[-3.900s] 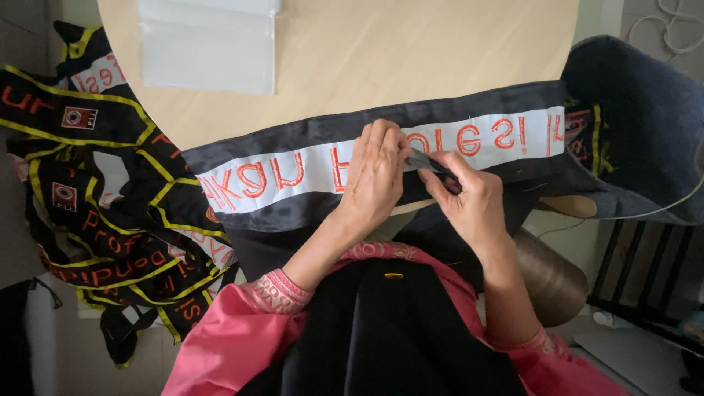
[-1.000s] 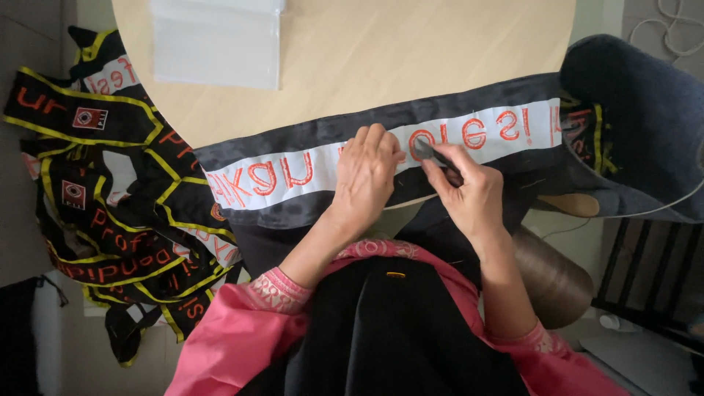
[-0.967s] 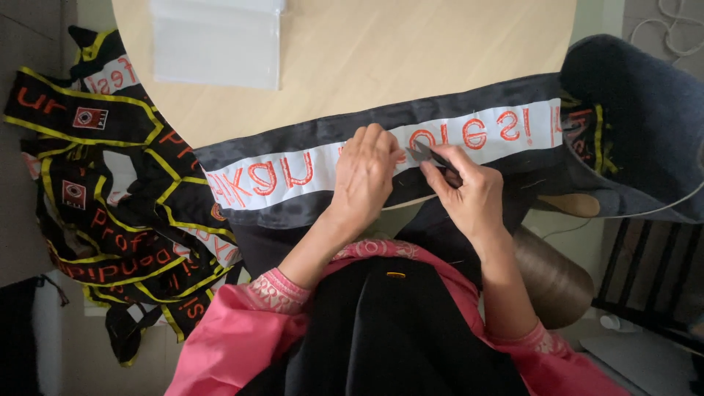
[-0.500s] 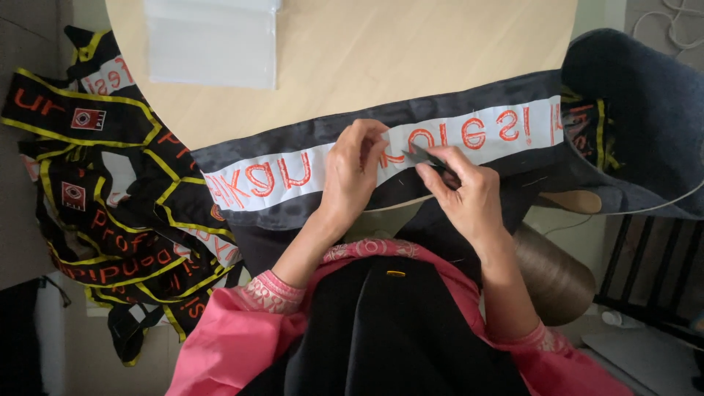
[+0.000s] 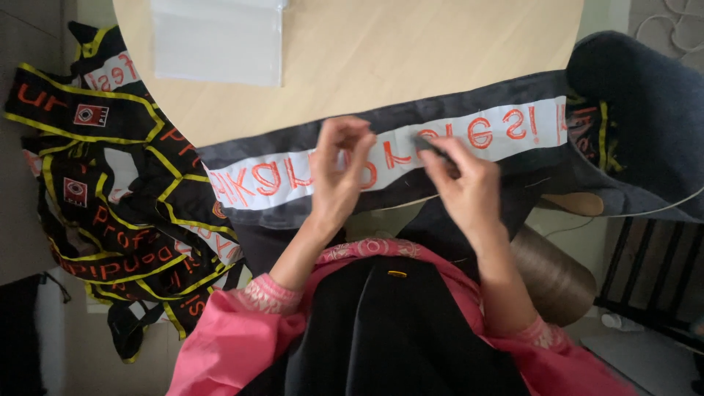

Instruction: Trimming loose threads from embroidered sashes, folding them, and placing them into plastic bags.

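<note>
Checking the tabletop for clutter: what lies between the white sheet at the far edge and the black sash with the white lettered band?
Only bare wooden table lies between the white sheet and the sash, as the head view shows.

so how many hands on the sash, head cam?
2. Left hand raised over the sash's white band, mid-left; right hand pressing a small dark tool at its centre. None seem hidden.
</note>
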